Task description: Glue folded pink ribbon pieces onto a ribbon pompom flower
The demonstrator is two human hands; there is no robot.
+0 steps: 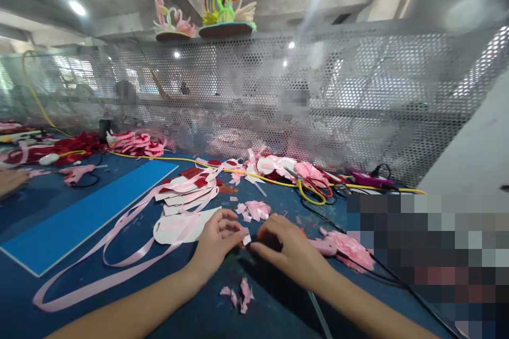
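My left hand [220,234] pinches a small white piece [247,237] between thumb and fingertips. Beside it, my right hand [283,242] is curved with thumb and fingers apart, a short gap from that piece, and nothing shows in its grasp. A white rounded card [178,226] with a pink ribbon [131,258] lies left of my left hand. Just beyond my hands is a heap of pink scraps [254,210]; more pink pieces [243,295] lie nearer me. A pink glue gun [324,246] rests right of my right hand, partly hidden by it.
A blue board [91,212] lies at left, near another pink glue gun [76,173]. Stacked cards with ribbons [189,190] stand behind. Yellow-handled scissors [311,193] and a yellow cable [270,180] cross the back. A perforated metal screen [254,95] closes the far side.
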